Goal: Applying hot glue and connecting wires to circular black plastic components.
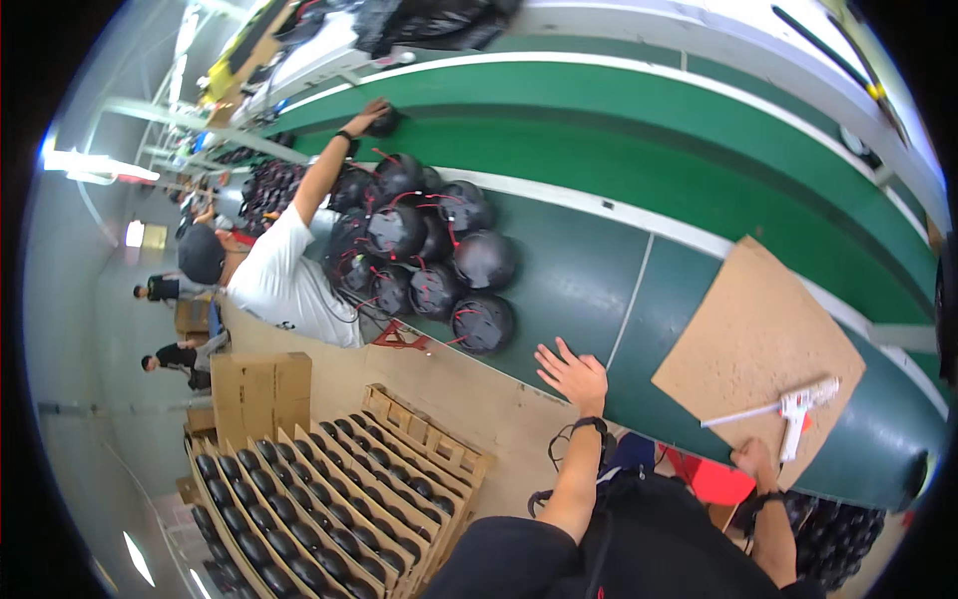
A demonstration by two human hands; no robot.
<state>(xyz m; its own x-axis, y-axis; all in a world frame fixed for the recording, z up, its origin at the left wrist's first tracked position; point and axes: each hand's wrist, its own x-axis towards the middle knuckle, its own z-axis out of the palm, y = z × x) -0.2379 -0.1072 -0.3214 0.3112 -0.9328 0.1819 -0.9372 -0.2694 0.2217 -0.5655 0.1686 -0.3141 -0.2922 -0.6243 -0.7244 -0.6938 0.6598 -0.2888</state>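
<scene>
My left hand is open, its fingers spread over the near edge of the dark green table, holding nothing. To the left of it stands a cluster of black helmets with thin red cords; the nearest helmet is a short way from my fingertips. My right hand is closed in a fist at the near edge of a cardboard sheet, with nothing visible in it. A white glue gun with a long pale stick lies on the cardboard just beyond that hand, apart from it.
A bright green conveyor belt runs behind the table. At left a co-worker in a white shirt reaches across to a black helmet on it. Cardboard-divided rows of black helmets stand beside a wooden pallet at lower left.
</scene>
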